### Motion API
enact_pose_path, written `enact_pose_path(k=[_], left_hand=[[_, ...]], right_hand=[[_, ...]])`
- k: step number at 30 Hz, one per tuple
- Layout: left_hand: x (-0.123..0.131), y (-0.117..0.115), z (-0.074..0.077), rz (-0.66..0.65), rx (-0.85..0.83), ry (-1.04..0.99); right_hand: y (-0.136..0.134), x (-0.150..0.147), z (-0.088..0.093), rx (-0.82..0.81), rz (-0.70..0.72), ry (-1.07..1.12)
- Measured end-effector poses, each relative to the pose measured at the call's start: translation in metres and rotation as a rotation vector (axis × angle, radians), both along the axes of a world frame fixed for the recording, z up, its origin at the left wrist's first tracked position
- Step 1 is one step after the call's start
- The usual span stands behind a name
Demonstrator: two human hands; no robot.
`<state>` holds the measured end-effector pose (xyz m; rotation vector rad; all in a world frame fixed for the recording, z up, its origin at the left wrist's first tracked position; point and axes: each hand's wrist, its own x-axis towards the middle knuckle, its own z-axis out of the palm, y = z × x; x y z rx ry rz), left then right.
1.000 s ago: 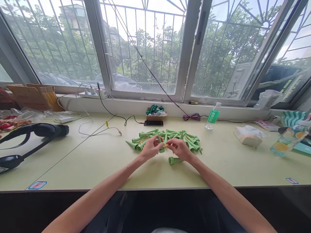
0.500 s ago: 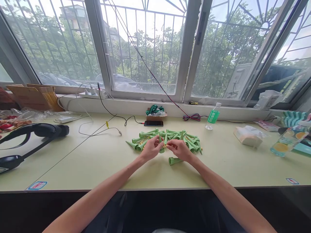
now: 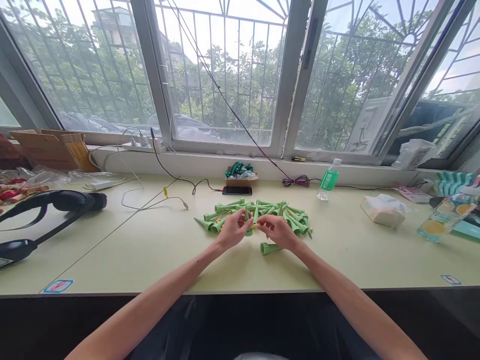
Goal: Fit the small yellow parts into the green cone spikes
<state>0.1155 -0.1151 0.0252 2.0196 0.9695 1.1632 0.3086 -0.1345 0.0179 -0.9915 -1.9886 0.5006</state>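
Note:
Over the middle of the table, my left hand (image 3: 234, 228) is closed around a green plastic spike (image 3: 249, 233), its pointed end up. My right hand (image 3: 279, 231) faces it from the right, thumb and forefinger pinching a small yellow piece (image 3: 254, 225) against the side of that spike. How the piece meets the spike is too small to tell. Behind both hands spreads a pile of similar green spikes (image 3: 229, 206), with bits of yellow among them. One loose spike (image 3: 267, 248) lies on the near side, partly under my right hand.
A black phone (image 3: 237, 190) and a small box of green items (image 3: 242, 176) sit behind the pile. To the right stand a green-labelled bottle (image 3: 328, 181), a tissue pack (image 3: 385, 210) and a patterned bottle (image 3: 442, 220). At left lie a black headset (image 3: 75, 201) and cables (image 3: 161, 201).
Both hands stay in nearly the same place with the spike. The yellow piece between the right fingertips has shifted very slightly.

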Motion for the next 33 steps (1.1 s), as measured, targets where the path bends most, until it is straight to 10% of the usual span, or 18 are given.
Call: enact_pose_path(k=[33], left_hand=[[0.0004,-0.0032,-0.0014,-0.026,0.12,0.032]], right_hand=[[-0.0008,-0.0018,0.0012,-0.012,0.019,-0.027]])
